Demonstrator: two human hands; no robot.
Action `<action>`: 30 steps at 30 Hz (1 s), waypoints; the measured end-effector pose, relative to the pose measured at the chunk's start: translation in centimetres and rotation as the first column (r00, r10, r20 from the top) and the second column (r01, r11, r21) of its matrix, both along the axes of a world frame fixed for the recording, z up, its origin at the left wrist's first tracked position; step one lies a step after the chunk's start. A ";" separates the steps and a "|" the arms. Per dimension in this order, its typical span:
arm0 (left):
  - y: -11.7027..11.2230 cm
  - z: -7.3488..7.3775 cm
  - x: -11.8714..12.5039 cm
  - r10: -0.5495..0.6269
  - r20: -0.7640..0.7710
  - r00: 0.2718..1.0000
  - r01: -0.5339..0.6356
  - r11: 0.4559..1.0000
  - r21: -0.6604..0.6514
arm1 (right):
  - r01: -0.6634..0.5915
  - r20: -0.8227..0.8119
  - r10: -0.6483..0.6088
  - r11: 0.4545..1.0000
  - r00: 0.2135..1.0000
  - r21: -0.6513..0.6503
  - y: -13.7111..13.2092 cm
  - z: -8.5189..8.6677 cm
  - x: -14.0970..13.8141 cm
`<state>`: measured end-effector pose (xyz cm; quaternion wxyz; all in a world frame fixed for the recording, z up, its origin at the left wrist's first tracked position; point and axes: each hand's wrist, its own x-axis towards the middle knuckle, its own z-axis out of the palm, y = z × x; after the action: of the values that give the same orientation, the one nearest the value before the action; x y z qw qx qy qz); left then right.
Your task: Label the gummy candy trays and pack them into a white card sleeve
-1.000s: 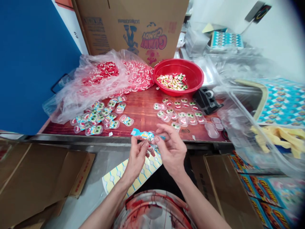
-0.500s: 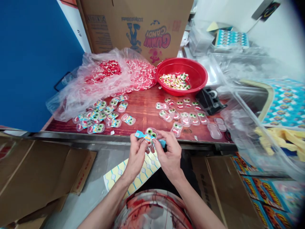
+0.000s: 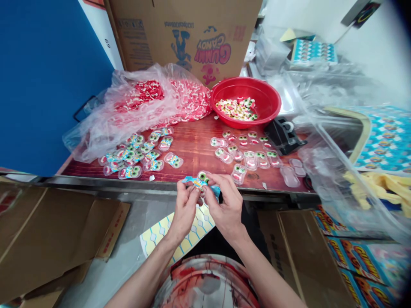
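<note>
My left hand [image 3: 185, 209] and my right hand [image 3: 224, 203] meet just below the table's front edge, both pinching a small clear candy blister pack [image 3: 201, 178] with a blue sticker [image 3: 192, 182] partly laid over it. Under my hands lies a yellow sticker backing sheet [image 3: 180, 233] on my lap. On the red-brown table [image 3: 192, 149], a group of stickered packs [image 3: 135, 154] lies at the left and a group of unstickered filled packs [image 3: 247, 154] at the right.
A red bowl [image 3: 266, 96] holds eye-shaped gummies. A plastic bag of red and white candy [image 3: 150, 102] sits at the back left before a large cardboard box [image 3: 183, 34]. A black device [image 3: 282, 134], clear plastic bags [image 3: 330, 141] and flat cardboard [image 3: 48, 239] surround the spot.
My hands drew closer together on the pack, and the blue sticker has been lowered and pressed nearer onto it. The view has shifted slightly.
</note>
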<state>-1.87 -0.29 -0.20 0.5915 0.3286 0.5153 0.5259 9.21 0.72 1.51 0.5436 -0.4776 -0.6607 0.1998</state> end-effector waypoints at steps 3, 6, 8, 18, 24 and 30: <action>0.0 -0.1 0.0 -0.013 0.003 1.000 0.013 0.999 0.029 | -0.003 0.017 0.003 1.000 1.000 0.001 0.2 -0.2 0.0; 0.0 -0.1 0.0 -0.005 -0.031 1.000 0.006 0.998 0.056 | -0.007 0.033 0.006 1.000 0.999 0.027 0.3 -0.4 -0.1; 0.1 -0.1 0.0 0.002 -0.053 0.999 0.002 0.998 0.066 | -0.021 0.056 0.019 0.999 0.998 0.031 0.4 -0.4 -0.1; 0.1 -0.3 -0.3 -0.013 -0.104 0.994 0.023 0.995 0.095 | -0.017 0.267 0.014 1.000 0.963 0.011 0.3 -0.6 -0.1; 0.1 -0.4 -0.3 -0.010 -0.063 0.998 0.015 0.998 0.068 | -0.024 0.280 0.018 1.000 0.960 0.019 0.3 -0.7 -0.1; -0.2 -0.9 -0.2 0.056 0.048 0.997 -0.057 0.998 0.010 | -0.029 0.343 0.013 0.999 0.939 0.042 -0.1 -0.9 -0.5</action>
<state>-2.07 -0.50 -1.14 0.5866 0.3046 0.5074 0.5529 8.69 0.65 0.57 0.4291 -0.4852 -0.7547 0.1043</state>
